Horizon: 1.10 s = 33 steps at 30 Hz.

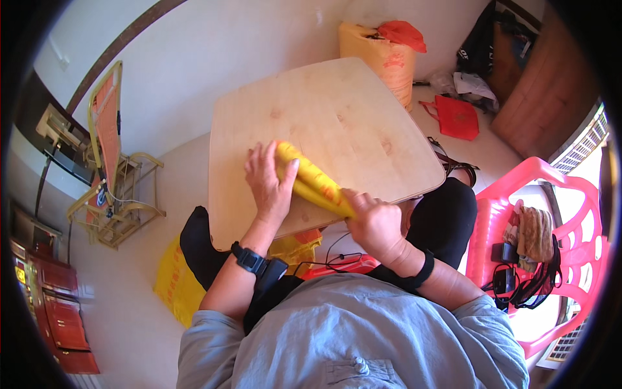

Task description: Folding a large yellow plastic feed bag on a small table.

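A yellow bag (313, 175) with red print, rolled or folded into a long narrow bundle, lies slanting over the near part of a wooden table (311, 107). My right hand (376, 223) is closed around its near right end, at the table's edge. At the far left end, my left hand (272, 182) rests against the bundle with its fingers spread and the thumb over it; whether it grips the material cannot be told. Both wrists wear black bands.
A pink plastic chair (486, 219) at the right holds a brown cloth (535, 233) and black devices with cords. Yellow bags (177, 287) lie on the floor near my legs. Behind the table stands a yellowish container (398, 73); a folding chair (104, 141) is at the left.
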### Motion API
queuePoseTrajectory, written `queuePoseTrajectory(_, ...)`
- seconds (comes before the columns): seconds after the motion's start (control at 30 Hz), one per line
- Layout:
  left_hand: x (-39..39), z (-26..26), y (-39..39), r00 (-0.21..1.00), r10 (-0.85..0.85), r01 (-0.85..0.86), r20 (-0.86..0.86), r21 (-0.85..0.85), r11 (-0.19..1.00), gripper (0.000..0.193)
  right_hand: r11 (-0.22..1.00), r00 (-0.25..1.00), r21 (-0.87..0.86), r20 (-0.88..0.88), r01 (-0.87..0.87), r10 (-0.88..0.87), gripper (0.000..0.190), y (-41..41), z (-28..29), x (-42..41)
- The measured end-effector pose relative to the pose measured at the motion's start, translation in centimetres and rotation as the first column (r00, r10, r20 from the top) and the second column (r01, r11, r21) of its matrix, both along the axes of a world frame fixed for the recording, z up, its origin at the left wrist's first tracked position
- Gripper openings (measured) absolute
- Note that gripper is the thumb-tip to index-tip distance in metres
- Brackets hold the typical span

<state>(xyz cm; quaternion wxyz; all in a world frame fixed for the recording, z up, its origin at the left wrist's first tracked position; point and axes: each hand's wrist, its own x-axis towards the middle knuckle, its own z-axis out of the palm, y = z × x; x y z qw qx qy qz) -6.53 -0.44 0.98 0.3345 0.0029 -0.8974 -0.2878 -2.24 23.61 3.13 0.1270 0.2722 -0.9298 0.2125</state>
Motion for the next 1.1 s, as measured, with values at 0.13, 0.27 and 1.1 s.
queuePoseTrajectory(0.13, 2.4, 2.8, 1.7, 0.979, -0.075, 0.083, -0.192, 0.037, 0.996, 0.060, 0.654, 0.731, -0.657, 0.644, 0.375, 0.228, 0.055, 2.2, -1.1, -1.1)
queuePoseTrajectory(0.27, 3.5, 1.2, 3.1, 0.962, -0.272, 0.273, -0.033, 0.213, 0.938, 0.056, 0.633, 0.492, -0.577, 0.805, 0.516, 0.332, 0.071, 3.0, 0.5, 0.5)
queuePoseTrajectory(1.1, 3.7, -2.8, 3.5, 0.945, -0.328, 0.276, -0.013, 0.572, 0.772, 0.071, 0.980, 0.992, 0.196, -0.103, -0.045, 0.066, 0.049, -0.6, -0.3, -4.2)
